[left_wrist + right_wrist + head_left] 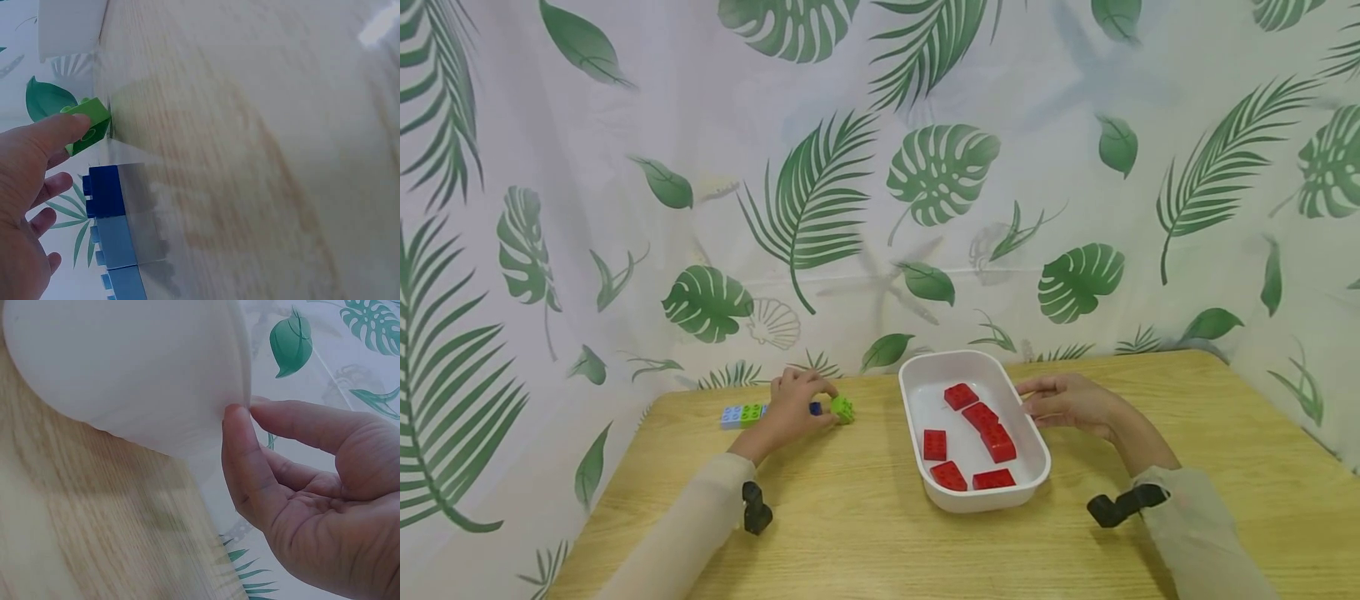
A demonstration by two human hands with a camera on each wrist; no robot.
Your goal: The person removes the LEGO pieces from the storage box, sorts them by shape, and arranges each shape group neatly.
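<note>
My left hand [793,408] pinches a lime-green toy building brick [842,409] between thumb and finger; the brick is tilted close to the table. Beside that hand runs a row of bricks, with a light blue brick [731,417] and a green brick [750,415] at its left. A dark blue brick [106,190] ends the row nearest the held one, and the hand hides part of the row from above. My right hand [1070,402] grips the rim of a white plastic tub [912,417] with thumb and fingertips. Several red bricks [935,445] lie inside the tub.
The wooden table [850,550] carries the tub in its middle and the brick row at left. A white cloth [850,317] with green leaf prints hangs directly behind the table's back edge. Black wrist cameras [756,508] sit on both sleeves.
</note>
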